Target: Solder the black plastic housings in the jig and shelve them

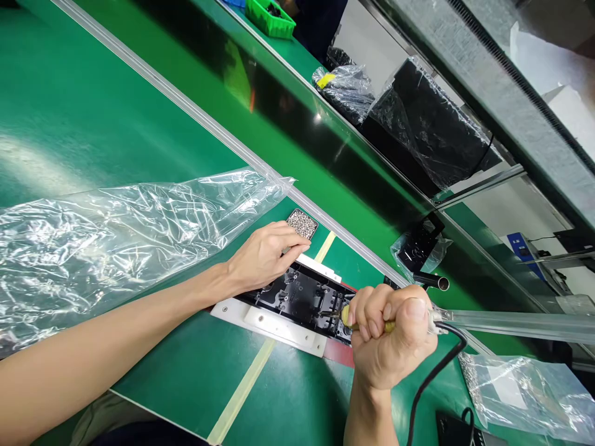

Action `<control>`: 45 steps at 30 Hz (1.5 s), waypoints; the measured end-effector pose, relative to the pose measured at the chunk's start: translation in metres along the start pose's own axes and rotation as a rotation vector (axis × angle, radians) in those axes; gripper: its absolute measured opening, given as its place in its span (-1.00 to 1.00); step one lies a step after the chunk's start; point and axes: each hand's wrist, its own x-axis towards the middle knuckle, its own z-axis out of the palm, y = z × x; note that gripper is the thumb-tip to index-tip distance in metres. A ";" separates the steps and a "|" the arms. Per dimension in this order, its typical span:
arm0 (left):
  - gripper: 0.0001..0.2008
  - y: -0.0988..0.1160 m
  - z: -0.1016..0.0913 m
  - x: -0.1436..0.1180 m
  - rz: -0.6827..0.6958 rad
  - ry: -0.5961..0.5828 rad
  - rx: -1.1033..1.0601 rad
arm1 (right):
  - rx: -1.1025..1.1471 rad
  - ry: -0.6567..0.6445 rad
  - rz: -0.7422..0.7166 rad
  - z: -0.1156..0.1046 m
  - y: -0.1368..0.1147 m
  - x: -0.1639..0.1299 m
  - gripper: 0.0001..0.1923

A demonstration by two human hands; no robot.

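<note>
My right hand (390, 328) is wrapped round a yellowish corded electric screwdriver (344, 314). The tool's tip points left, over the black part (297, 294) with raised posts and cut-outs. White fixture blocks (286, 328) run along both long sides of that part. Over at the near edge of a small tray of tiny metal screws (303, 223), my left hand (264, 254) has its fingertips pinched together. Anything between those fingertips is too small or hidden to name. A black cord (437, 368) hangs from the screwdriver's rear end.
Crumpled clear plastic (116, 241) covers the bench at left. A metal rail (195, 108) crosses behind the fixture, with a green belt beyond. At right lies a clear bag of small parts (530, 393). Wrapped black parts (418, 124) and a green bin (270, 17) stand farther back, near another person.
</note>
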 end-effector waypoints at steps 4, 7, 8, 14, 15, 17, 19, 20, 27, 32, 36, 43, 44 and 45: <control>-0.73 0.002 -0.003 0.000 -0.013 -0.020 0.000 | 0.001 0.006 0.004 0.001 0.000 0.000 -0.62; -0.72 0.003 -0.003 0.001 -0.028 -0.019 -0.010 | -0.007 -0.001 0.005 0.001 0.001 0.000 -0.62; -0.71 0.003 -0.003 0.001 -0.027 -0.017 -0.012 | -0.008 -0.002 0.002 0.001 0.001 0.000 -0.62; -0.70 0.003 -0.003 0.000 -0.023 -0.026 -0.008 | 0.002 0.006 0.011 0.000 0.000 0.000 -0.62; -0.70 0.002 -0.002 0.000 -0.030 -0.029 -0.007 | 0.004 -0.002 0.020 0.000 0.000 0.000 -0.62; -0.69 0.001 -0.002 0.000 -0.040 -0.037 -0.007 | 0.011 -0.016 0.025 0.000 0.001 0.000 -0.62; -0.69 0.000 -0.001 0.000 -0.038 -0.043 -0.007 | 0.019 -0.013 0.017 -0.001 0.003 0.000 -0.63; -0.70 0.000 -0.001 -0.001 -0.035 -0.043 -0.008 | 0.023 -0.009 0.013 -0.001 0.004 -0.001 -0.63; -0.73 -0.003 -0.005 -0.004 -0.072 -0.086 -0.005 | 0.039 -0.029 0.014 -0.006 0.015 -0.006 -0.66; -0.75 0.000 -0.008 -0.004 -0.087 -0.110 0.052 | 0.040 -0.023 0.051 -0.010 0.020 -0.010 -0.66; -0.77 0.003 -0.009 -0.003 -0.104 -0.106 0.046 | 0.050 -0.020 0.071 -0.010 0.020 -0.011 -0.68; -0.79 0.002 -0.008 -0.004 -0.097 -0.107 0.067 | 0.027 -0.018 0.038 -0.010 0.021 -0.011 -0.70; -0.79 0.002 -0.008 -0.004 -0.097 -0.106 0.073 | 0.021 -0.015 0.042 -0.010 0.022 -0.011 -0.69; -0.79 0.002 -0.008 -0.004 -0.098 -0.106 0.075 | 0.015 -0.012 0.046 -0.010 0.022 -0.010 -0.68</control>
